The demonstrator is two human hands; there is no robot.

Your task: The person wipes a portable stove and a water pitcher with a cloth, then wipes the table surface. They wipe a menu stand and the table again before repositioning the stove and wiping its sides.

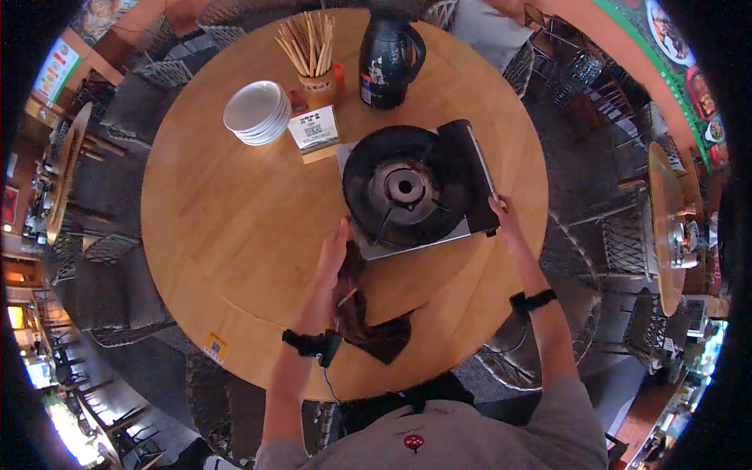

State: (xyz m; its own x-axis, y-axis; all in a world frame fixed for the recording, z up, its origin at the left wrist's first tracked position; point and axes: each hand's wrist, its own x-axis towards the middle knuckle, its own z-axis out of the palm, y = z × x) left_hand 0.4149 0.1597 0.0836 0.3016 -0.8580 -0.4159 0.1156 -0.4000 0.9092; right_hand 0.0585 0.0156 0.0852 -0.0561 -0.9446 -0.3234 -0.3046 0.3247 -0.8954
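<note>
A portable gas stove (479, 184) with a round black burner guard sits on the round wooden table. At its left edge, my left hand (335, 249) has its fingers closed against the stove's side. A crumpled dark brown cloth (378, 337) trails down the tabletop, its upper end right beside that hand. My right hand (506, 219) grips the stove's right side, near the front corner by the knob. Both palms are turned inward, and the stove lies level between them. Black bands circle both wrists.
Behind the stove stand a dark jug (385, 66), a cup of chopsticks (317, 82) and a small QR-code sign (313, 129). Stacked white bowls (257, 113) are at the back left. Wicker chairs (619, 239) surround the wooden table (211, 219).
</note>
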